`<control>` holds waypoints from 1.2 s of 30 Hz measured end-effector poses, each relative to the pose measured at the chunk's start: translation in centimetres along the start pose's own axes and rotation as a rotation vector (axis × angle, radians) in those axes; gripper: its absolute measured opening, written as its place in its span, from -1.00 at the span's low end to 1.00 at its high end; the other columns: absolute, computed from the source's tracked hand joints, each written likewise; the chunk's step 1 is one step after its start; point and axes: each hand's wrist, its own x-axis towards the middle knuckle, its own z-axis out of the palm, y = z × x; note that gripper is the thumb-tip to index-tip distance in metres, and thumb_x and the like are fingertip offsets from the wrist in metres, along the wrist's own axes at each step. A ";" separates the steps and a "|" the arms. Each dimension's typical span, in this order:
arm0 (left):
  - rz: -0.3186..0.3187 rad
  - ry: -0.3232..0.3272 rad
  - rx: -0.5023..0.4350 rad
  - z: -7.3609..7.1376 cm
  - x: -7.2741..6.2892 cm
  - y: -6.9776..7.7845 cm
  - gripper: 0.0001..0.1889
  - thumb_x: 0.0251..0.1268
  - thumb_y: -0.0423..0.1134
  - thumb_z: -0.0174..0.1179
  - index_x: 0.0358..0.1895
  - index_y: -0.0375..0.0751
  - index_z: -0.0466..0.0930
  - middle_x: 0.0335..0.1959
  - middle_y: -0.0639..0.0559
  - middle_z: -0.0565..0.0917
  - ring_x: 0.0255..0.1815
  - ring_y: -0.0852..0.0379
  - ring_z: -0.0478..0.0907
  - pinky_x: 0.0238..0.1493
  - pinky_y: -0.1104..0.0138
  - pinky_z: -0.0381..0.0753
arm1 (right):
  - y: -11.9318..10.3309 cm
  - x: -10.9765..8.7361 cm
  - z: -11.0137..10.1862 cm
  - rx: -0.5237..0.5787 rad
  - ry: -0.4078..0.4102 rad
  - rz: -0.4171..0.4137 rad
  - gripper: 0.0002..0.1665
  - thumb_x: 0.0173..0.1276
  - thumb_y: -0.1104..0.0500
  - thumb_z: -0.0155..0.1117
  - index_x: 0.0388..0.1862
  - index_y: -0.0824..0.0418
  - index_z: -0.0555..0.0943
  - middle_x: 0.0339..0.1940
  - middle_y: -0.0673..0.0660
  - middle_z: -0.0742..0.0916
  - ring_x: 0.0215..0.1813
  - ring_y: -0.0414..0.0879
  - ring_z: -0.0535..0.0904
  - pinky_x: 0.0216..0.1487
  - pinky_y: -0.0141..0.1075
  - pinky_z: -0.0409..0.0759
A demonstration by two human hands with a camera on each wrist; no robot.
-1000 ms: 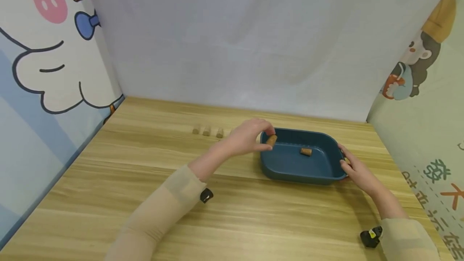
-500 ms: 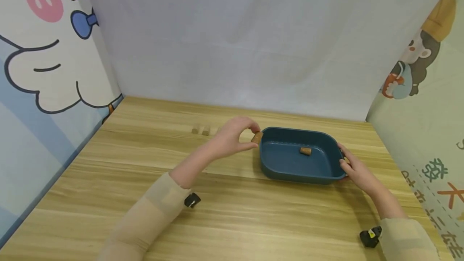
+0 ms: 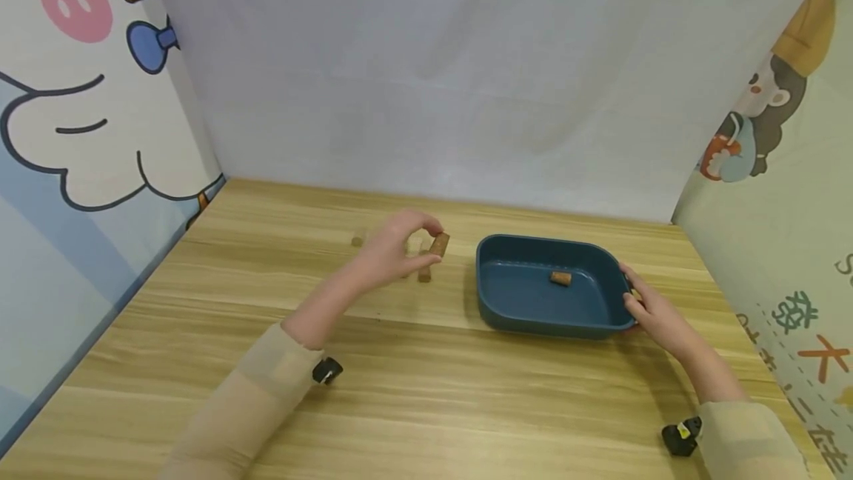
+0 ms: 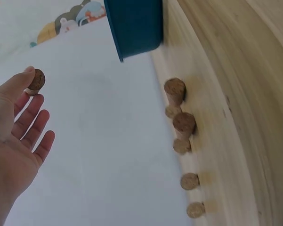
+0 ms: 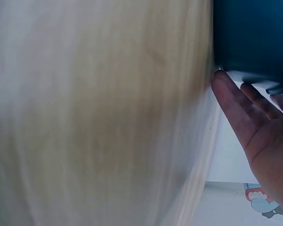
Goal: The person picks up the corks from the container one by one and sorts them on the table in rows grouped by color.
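My left hand pinches a brown cork between thumb and fingertips, raised above the table left of a dark blue rectangular dish. The left wrist view shows that held cork end-on, with the other fingers spread. Another cork lies on its side inside the dish. My right hand grips the dish's right end, thumb over the rim; in the right wrist view its fingers touch the outer wall. Several corks stand on the table; a near one shows below the held cork, others are partly hidden by the left hand.
The wood-grain table meets a white cloth backdrop at its far edge. Printed cartoon panels stand at both sides. Standing corks form rows in the left wrist view. A black wrist camera hangs at the left cuff.
My left hand has carried the pinched cork leftward from over the dish, past its left rim, to above the standing corks. The right hand and dish have stayed in place.
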 end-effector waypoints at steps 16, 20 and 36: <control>-0.139 0.027 -0.002 -0.6 -2.7 -4.2 -0.64 0.07 -0.28 0.39 -0.07 -0.30 0.55 -0.13 -0.08 0.62 -0.01 -0.03 0.50 0.14 0.12 0.46 | -0.1 -0.3 0.2 0.009 0.011 0.006 -0.29 0.53 0.24 -0.21 0.53 0.29 -0.21 0.38 0.65 0.07 -0.06 0.30 0.54 -0.38 -0.19 0.69; -0.185 0.016 -0.009 -0.7 -3.2 -5.3 -0.64 0.06 -0.25 0.40 -0.08 -0.28 0.54 -0.14 -0.07 0.61 -0.02 -0.03 0.50 0.14 0.12 0.45 | -0.2 -0.4 0.2 -0.003 0.013 0.006 -0.29 0.53 0.24 -0.21 0.53 0.29 -0.21 0.38 0.64 0.07 -0.08 0.30 0.56 -0.38 -0.19 0.69; -0.371 -0.147 -0.038 -1.2 -4.3 -9.1 -0.67 0.06 -0.25 0.40 -0.14 -0.28 0.54 -0.18 -0.11 0.58 -0.04 -0.13 0.51 0.07 0.06 0.50 | -0.6 -0.6 0.2 -0.014 0.026 0.000 -0.30 0.53 0.24 -0.20 0.52 0.31 -0.18 0.38 0.63 0.09 -0.20 0.17 0.62 -0.41 -0.24 0.69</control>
